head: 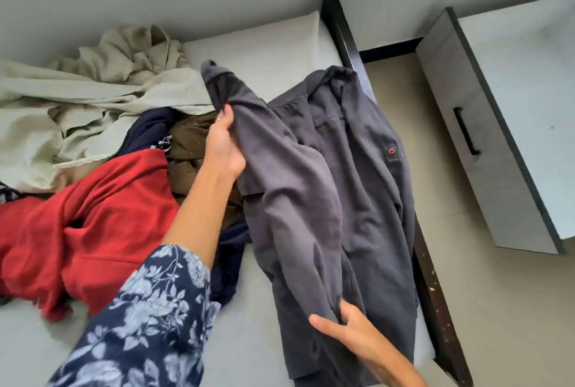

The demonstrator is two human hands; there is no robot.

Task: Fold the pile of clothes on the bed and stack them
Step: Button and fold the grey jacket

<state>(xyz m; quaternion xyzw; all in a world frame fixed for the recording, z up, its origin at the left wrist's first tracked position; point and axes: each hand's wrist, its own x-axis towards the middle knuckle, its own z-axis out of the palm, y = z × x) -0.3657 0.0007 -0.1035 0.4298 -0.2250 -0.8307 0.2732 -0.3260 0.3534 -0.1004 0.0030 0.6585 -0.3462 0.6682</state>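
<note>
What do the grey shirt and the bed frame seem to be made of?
Grey shirt: probably woven cotton, matte and slightly faded, falling in soft creases where both hands hold it. Bed frame: likely dark wood or veneer, smooth, with pale chips along its edge.

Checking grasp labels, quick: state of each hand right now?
Left hand: closed, pinching the grey shirt near its top.
Right hand: closed, gripping the same shirt's lower edge.

The left arm wears a dark blue sleeve (146,318) with pale flowers and leaves; the left hand (224,145) has a small ring (218,119); the right arm is bare.
</note>
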